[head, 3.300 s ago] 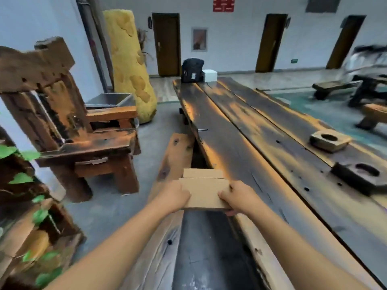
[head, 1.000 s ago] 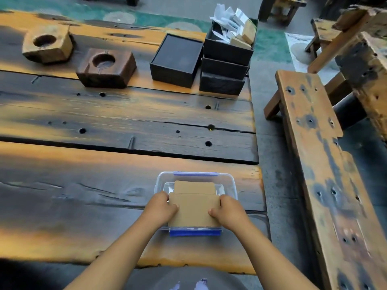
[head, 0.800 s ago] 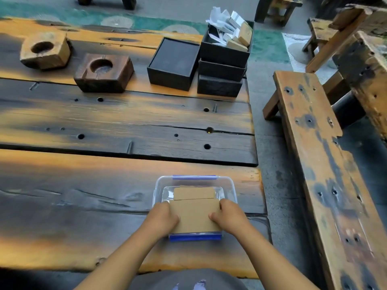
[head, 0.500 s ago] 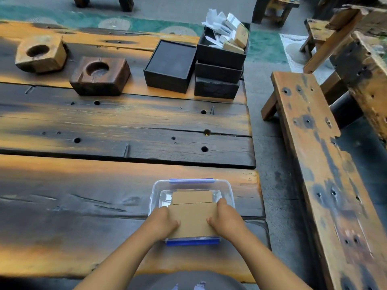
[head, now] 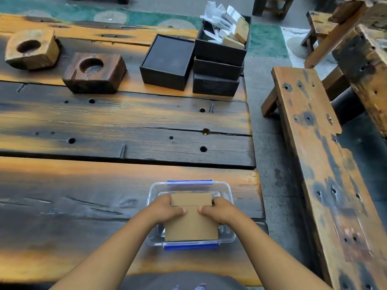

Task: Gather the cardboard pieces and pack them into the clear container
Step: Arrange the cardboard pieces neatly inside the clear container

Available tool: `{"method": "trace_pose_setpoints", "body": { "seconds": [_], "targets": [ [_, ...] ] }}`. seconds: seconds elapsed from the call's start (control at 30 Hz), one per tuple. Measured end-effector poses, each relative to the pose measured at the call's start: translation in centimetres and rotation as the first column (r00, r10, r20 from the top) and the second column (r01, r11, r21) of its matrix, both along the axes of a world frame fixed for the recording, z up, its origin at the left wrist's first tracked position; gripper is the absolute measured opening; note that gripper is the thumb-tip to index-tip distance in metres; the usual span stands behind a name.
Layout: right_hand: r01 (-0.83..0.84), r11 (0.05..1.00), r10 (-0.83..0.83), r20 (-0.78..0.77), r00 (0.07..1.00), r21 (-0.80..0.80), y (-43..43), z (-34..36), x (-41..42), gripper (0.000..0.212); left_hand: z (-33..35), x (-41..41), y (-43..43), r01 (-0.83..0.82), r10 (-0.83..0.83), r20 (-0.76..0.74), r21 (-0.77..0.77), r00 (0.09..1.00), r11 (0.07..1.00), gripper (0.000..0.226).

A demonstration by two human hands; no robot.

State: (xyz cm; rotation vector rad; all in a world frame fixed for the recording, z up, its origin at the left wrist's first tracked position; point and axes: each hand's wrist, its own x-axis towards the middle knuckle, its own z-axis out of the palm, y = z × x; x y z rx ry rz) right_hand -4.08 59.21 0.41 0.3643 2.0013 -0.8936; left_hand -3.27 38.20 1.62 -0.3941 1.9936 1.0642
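Observation:
A clear plastic container point(head: 227, 190) with blue clips on its near and far sides sits near the front right corner of the dark wooden table point(head: 104, 126). A stack of brown cardboard pieces point(head: 191, 226) lies over its opening, held from both sides. My left hand point(head: 165, 210) grips the stack's left edge and my right hand point(head: 217, 210) grips its right edge, thumbs resting on top. The stack hides most of the container's inside.
Far on the table stand a black lidded box point(head: 167, 59), stacked black boxes point(head: 217, 68) holding papers and small cartons, and two wooden blocks with round holes point(head: 94, 72) point(head: 31, 49). A wooden bench point(head: 322, 164) runs along the right, past the table's edge.
I turned from the long table's end to this spot, carrying the stack. In the last second the stack has sunk lower onto the container and my thumbs have slid on top.

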Motion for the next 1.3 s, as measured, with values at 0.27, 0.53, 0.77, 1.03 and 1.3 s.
{"method": "trace_pose_setpoints", "body": {
  "seconds": [0.27, 0.53, 0.77, 1.03, 1.3],
  "targets": [
    [-0.002, 0.995, 0.011, 0.086, 0.996, -0.104, 0.2, -0.7, -0.5, 0.029, -0.7, -0.4, -0.3, -0.020, 0.011, 0.073, 0.124, 0.997, 0.992, 0.044],
    [0.043, 0.992, -0.026, 0.145, 0.989, -0.119, 0.1, -1.3, -0.9, 0.044, -0.9, -1.5, -0.5, -0.076, 0.050, 0.181, 0.144, 0.982, 0.987, 0.042],
    [0.100, 0.987, -0.076, 0.180, 0.981, -0.127, 0.5, -1.3, -0.2, 0.060, -1.4, -1.0, -1.2, -0.245, 0.196, 0.264, 0.166, 0.945, 0.955, 0.046],
    [0.148, 0.979, -0.125, 0.166, 0.978, -0.138, 0.5, -0.9, 1.2, 0.032, -1.5, 1.9, 0.2, -0.199, 0.166, 0.173, 0.193, 0.971, 0.961, 0.053],
    [0.134, 0.984, -0.117, 0.135, 0.984, -0.120, 0.3, -0.7, 1.1, 0.034, -2.0, 1.9, -0.1, -0.058, 0.062, -0.021, 0.143, 0.998, 0.988, 0.063]
  ]
}}
